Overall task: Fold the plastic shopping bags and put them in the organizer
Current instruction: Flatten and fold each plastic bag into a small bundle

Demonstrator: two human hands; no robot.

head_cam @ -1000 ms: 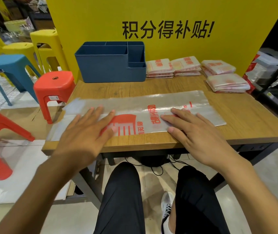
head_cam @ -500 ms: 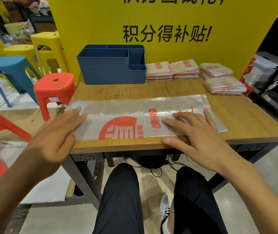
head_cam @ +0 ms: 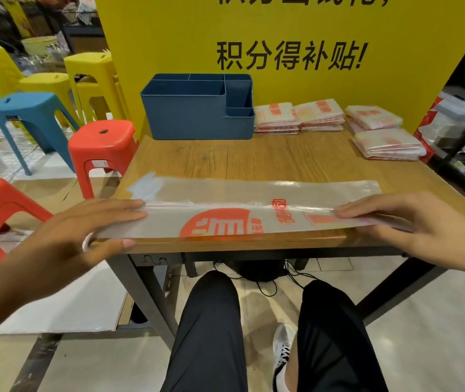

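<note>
Wooden table holds your blue organizer at the back; the bag lies flat along the near edge, your left hand and right hand pinching its ends.

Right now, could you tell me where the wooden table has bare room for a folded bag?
Bare wood runs across the wooden table, between the blue plastic organizer and the long clear plastic bag. The far right is crowded with folded bag stacks.
</note>
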